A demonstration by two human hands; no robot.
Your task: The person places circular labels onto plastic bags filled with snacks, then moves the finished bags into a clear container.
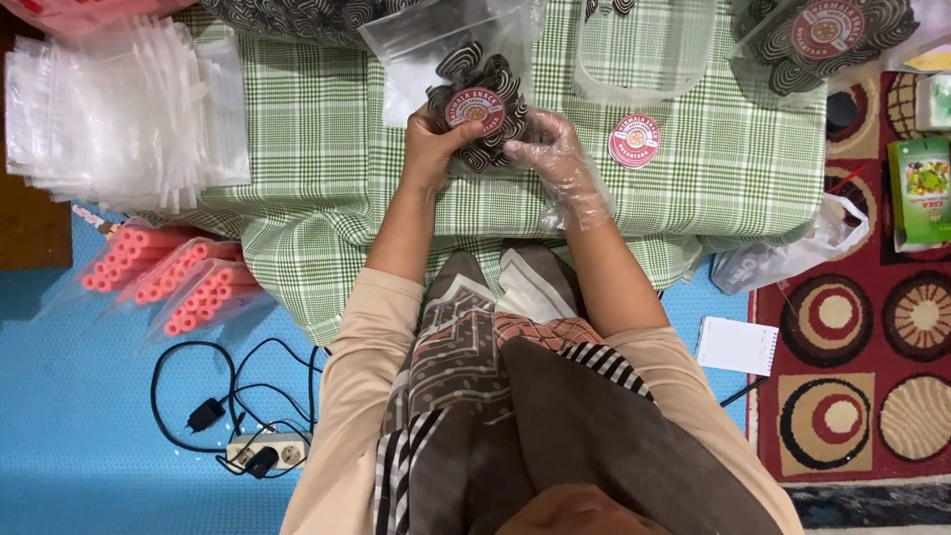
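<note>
My left hand [428, 149] is bare and grips the lower left edge of a clear zip bag [466, 69] filled with dark swirl-patterned snacks, a round red sticker on its front. My right hand [561, 159], in a thin clear plastic glove, presses against the bag's lower right side. The bag rests on a green checked cloth [297, 149]. A second round red sticker [634, 140] lies on the cloth just right of my right hand.
A stack of empty clear bags [119, 109] sits at the left. Packs of pink tubes [168, 277] lie below it. Another filled snack bag [822, 35] is top right, an empty clear bag [644, 50] beside it. A power strip [265, 453], a notepad [737, 345] and a green box [921, 188] lie around.
</note>
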